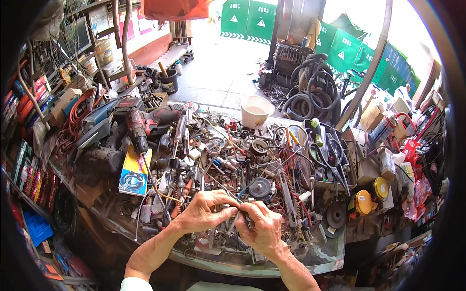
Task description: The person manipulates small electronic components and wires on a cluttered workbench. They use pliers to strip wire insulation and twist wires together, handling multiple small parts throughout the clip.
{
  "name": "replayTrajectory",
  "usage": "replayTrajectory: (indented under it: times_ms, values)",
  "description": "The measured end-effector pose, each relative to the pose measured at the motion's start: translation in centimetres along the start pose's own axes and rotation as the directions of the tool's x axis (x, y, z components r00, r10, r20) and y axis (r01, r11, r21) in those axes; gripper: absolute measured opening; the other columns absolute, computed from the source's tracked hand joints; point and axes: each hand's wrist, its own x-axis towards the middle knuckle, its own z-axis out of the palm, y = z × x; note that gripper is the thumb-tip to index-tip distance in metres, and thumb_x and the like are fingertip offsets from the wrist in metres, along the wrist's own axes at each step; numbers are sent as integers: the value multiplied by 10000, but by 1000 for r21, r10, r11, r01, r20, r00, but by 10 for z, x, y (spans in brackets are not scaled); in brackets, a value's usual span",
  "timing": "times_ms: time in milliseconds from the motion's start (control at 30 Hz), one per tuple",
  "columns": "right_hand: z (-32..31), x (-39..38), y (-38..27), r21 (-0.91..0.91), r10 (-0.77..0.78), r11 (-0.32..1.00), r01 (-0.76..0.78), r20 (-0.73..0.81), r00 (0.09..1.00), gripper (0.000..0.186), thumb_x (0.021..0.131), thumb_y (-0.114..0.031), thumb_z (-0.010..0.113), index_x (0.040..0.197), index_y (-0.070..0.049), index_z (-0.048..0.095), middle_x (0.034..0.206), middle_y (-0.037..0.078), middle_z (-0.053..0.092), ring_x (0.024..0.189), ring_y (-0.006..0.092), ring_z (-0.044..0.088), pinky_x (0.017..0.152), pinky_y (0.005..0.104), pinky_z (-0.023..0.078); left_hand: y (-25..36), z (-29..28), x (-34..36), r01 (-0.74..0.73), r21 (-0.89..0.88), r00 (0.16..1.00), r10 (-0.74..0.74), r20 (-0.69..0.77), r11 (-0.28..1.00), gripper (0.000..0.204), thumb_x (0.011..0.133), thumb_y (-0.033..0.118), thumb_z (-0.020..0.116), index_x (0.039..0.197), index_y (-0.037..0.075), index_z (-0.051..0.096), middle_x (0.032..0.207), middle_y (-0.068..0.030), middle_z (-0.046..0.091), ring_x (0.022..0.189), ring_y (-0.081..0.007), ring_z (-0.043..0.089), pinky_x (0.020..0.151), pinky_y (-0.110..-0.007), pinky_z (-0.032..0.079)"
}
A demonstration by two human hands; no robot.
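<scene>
My left hand and my right hand meet over the near part of a cluttered bench. Thumb and forefinger of each are pinched together, fingertips touching or almost touching. Whatever they hold between them is too small and too covered to name. Under and around them lies a dense heap of small metal parts, screws and wires. Just beyond my right hand is a round grey wheel-like disc. A long coil spring lies to its right. An orange-tipped cable runs beside my left wrist.
A red-and-black cordless drill lies at left, above a yellow-and-blue box. Scissors stand in a tool tray at right. A white bucket sits at the far edge. Black tyres are piled beyond. Yellow-lidded jars stand at right.
</scene>
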Motion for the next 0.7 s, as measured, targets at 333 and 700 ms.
replayTrajectory:
  times_ms: [333, 700]
  values:
    - [2, 0, -3, 98, 21, 995, -16, -57, 998, 205, 863, -46, 738, 1050, -31, 656, 882, 80, 681, 548, 147, 604, 479, 264, 470, -6, -1, -6, 147, -334, 988, -118, 104, 931, 263, 910, 73, 710, 1165, 10, 689, 1070, -42, 678, 912, -81, 604, 737, -224, 496]
    - [2, 1, -6, 74, 127, 990, -124, -36, 991, 122, 886, -83, 719, 969, -31, 646, 804, 127, 662, 634, 294, 662, 533, 359, 511, 2, -2, -1, 0, -51, 998, 3, 59, 999, 232, 858, 38, 731, 1089, 18, 724, 974, -103, 723, 908, -191, 669, 813, -305, 529]
